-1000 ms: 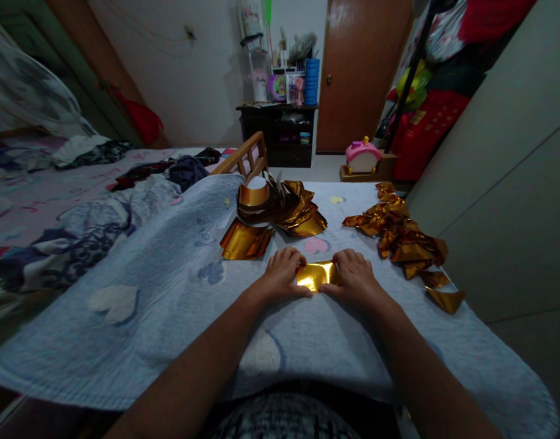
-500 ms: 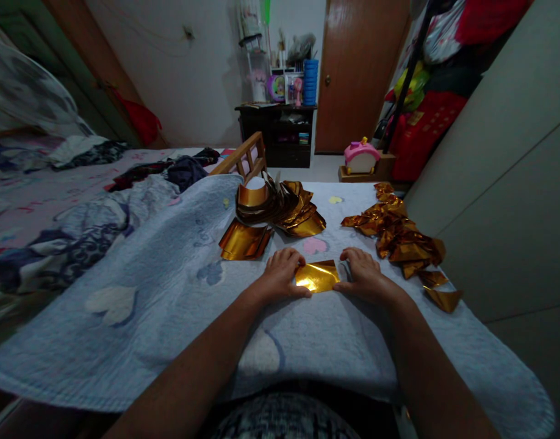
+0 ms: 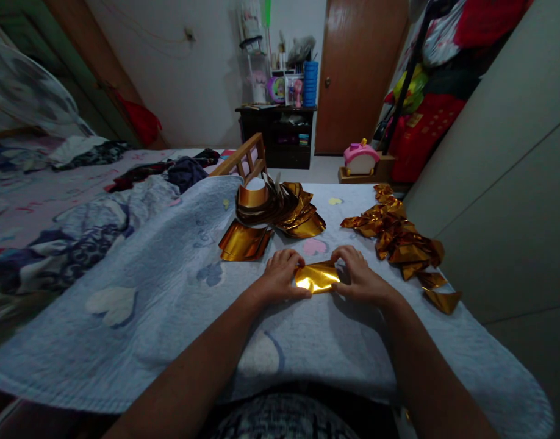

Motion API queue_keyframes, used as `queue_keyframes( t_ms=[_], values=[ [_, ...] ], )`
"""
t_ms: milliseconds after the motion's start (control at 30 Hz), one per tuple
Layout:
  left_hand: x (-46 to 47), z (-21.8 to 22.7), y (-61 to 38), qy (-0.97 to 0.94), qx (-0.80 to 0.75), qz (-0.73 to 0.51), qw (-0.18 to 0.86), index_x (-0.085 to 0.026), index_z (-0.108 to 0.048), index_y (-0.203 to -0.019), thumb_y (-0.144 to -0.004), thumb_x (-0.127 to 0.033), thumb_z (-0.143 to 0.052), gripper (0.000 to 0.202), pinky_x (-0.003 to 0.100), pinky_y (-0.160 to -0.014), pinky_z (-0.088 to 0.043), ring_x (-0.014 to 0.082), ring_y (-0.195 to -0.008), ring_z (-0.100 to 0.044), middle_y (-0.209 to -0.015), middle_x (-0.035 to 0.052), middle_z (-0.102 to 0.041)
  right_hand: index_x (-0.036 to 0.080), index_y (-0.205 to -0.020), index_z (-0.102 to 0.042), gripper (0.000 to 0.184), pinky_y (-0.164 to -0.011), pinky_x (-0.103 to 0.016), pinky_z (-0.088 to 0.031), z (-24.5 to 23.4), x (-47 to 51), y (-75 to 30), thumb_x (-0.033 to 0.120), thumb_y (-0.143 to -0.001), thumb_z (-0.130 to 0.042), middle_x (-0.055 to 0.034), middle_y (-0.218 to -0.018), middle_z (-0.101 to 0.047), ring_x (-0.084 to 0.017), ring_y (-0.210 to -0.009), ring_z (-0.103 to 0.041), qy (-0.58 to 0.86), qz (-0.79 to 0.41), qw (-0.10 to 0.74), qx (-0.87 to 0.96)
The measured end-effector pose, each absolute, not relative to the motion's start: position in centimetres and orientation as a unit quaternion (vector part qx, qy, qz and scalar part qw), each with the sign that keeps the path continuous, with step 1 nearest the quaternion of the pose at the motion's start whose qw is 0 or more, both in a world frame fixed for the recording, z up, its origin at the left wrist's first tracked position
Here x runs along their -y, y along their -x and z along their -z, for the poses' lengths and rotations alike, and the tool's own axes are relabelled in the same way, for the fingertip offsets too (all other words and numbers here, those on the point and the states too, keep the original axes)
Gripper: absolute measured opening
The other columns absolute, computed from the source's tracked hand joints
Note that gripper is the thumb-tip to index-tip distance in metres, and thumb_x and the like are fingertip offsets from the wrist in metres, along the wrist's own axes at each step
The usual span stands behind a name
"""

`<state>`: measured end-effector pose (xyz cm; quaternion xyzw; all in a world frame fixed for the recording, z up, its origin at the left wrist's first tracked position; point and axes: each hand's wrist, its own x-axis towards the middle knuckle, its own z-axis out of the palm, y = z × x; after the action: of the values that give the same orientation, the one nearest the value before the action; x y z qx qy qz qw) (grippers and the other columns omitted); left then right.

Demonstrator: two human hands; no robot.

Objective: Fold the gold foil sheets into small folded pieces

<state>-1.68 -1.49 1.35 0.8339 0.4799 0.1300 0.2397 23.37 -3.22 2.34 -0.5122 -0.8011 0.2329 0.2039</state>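
A small rectangle of shiny gold foil paper (image 3: 317, 278) lies on the pale blue quilted cover (image 3: 179, 329), between my hands. My left hand (image 3: 283, 274) grips its left edge, thumb at the near corner and fingers at the far one. At the opposite end, my right hand (image 3: 358, 275) has thumb and fingertips closed on the right corners. Just beyond my left hand sits a fanned stack of flat gold foil sheets (image 3: 302, 213), with a smaller pile of sheets (image 3: 246, 241) in front. Folded, crumpled gold foil pieces (image 3: 392, 228) are heaped beyond my right hand.
Left of the cover, a bed (image 3: 33, 189) holds rumpled clothes and bedding. A wooden rail (image 3: 243, 155) stands at the far edge. Behind are a dark cabinet (image 3: 275, 137), a wooden door (image 3: 360, 73) and a pink toy (image 3: 361, 157). A pale cabinet side (image 3: 504, 183) borders the right.
My right hand has moved slightly left, its fingers now closing on the foil's far right corner. The foil's right end looks a little bent. My left hand has stayed in place.
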Motion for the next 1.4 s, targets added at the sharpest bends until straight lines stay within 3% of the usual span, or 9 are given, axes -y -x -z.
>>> queue_keyframes(
  t_ms=[167, 467, 533, 633, 733, 900, 1100, 1200, 1400],
  values=[
    [1.4, -1.1, 1.8, -0.835, -0.474, -0.141, 0.241, -0.023, -0.058, -0.116, -0.065, -0.059, -0.083, 0.067, 0.048, -0.106, -0.038, 0.0334, -0.124, -0.044, -0.128, 0.0093, -0.051, 0.023, -0.102, -0.066, 0.033, -0.105, -0.052, -0.037, -2.2, 3.6, -22.0, 0.025, -0.070, -0.075, -0.0114, -0.131, -0.051, -0.034, -0.123, -0.045, 0.495, -0.236, 0.127, 0.826],
    [1.5, -1.2, 1.7, -0.848, -0.451, -0.158, 0.229, -0.023, -0.062, -0.126, -0.055, -0.065, -0.088, 0.086, 0.052, -0.109, -0.036, 0.0361, -0.126, -0.044, -0.133, 0.0117, -0.052, 0.023, -0.102, -0.075, 0.023, -0.110, -0.055, -0.034, -1.0, 3.2, -22.3, 0.022, -0.080, -0.070, -0.0130, -0.142, -0.051, -0.035, -0.135, -0.040, 0.490, -0.193, 0.179, 0.831],
    [1.5, -1.2, 1.6, -0.849, -0.443, -0.177, 0.226, -0.024, -0.064, -0.126, -0.060, -0.059, -0.088, 0.079, 0.053, -0.110, -0.035, 0.0362, -0.128, -0.044, -0.136, 0.0122, -0.053, 0.023, -0.100, -0.076, 0.018, -0.111, -0.055, -0.033, -1.0, 3.0, -22.3, 0.023, -0.085, -0.065, -0.0127, -0.141, -0.052, -0.034, -0.136, -0.040, 0.480, -0.188, 0.200, 0.833],
    [1.4, -1.3, 1.5, -0.842, -0.430, -0.238, 0.223, -0.025, -0.072, -0.114, -0.077, -0.042, -0.080, 0.041, 0.052, -0.110, -0.035, 0.0333, -0.129, -0.047, -0.136, 0.0104, -0.058, 0.024, -0.100, -0.076, 0.019, -0.111, -0.054, -0.034, -1.1, 2.9, -22.1, 0.023, -0.090, -0.059, -0.0126, -0.139, -0.055, -0.031, -0.134, -0.043, 0.468, -0.193, 0.242, 0.828],
    [1.3, -1.6, 1.3, -0.811, -0.412, -0.312, 0.274, -0.022, -0.077, -0.097, -0.088, -0.027, -0.066, 0.015, 0.045, -0.104, -0.041, 0.0271, -0.114, -0.058, -0.116, 0.0090, -0.069, 0.023, -0.097, -0.073, 0.018, -0.108, -0.048, -0.039, -1.5, 2.7, -22.0, 0.025, -0.093, -0.056, -0.0119, -0.127, -0.062, -0.028, -0.124, -0.052, 0.450, -0.235, 0.293, 0.810],
    [1.4, -2.2, 1.1, -0.677, -0.417, -0.412, 0.445, -0.017, -0.077, -0.088, -0.088, -0.031, -0.065, 0.018, 0.032, -0.079, -0.050, 0.0204, -0.083, -0.065, -0.085, 0.0054, -0.071, 0.021, -0.100, -0.067, 0.017, -0.084, -0.036, -0.049, -1.9, 2.5, -21.7, 0.028, -0.084, -0.064, -0.0052, -0.094, -0.068, -0.022, -0.090, -0.063, 0.475, -0.357, 0.348, 0.725],
    [1.3, -2.0, 0.7, -0.534, -0.415, -0.452, 0.582, -0.014, -0.074, -0.087, -0.077, -0.037, -0.077, 0.025, 0.025, -0.067, -0.048, 0.0150, -0.071, -0.064, -0.081, 0.0041, -0.072, 0.019, -0.108, -0.064, 0.028, -0.065, -0.028, -0.045, -1.9, 2.5, -21.0, 0.030, -0.082, -0.063, -0.0031, -0.088, -0.067, -0.016, -0.073, -0.059, 0.421, -0.527, 0.401, 0.620],
    [1.1, -1.7, 0.6, -0.516, -0.417, -0.453, 0.596, -0.014, -0.071, -0.087, -0.075, -0.038, -0.079, 0.028, 0.023, -0.063, -0.045, 0.0125, -0.066, -0.061, -0.077, 0.0020, -0.070, 0.019, -0.104, -0.064, 0.025, -0.058, -0.026, -0.041, -2.1, 2.6, -20.9, 0.029, -0.081, -0.064, -0.0002, -0.078, -0.063, -0.013, -0.062, -0.052, 0.430, -0.535, 0.394, 0.612],
    [1.1, -1.6, 0.9, -0.539, -0.433, -0.447, 0.568, -0.015, -0.070, -0.086, -0.072, -0.039, -0.080, 0.030, 0.024, -0.063, -0.044, 0.0125, -0.066, -0.058, -0.076, 0.0013, -0.067, 0.019, -0.102, -0.062, 0.025, -0.056, -0.024, -0.038, -2.2, 2.7, -20.9, 0.029, -0.079, -0.064, 0.0008, -0.077, -0.061, -0.012, -0.060, -0.050, 0.429, -0.548, 0.396, 0.599]
  ],
)
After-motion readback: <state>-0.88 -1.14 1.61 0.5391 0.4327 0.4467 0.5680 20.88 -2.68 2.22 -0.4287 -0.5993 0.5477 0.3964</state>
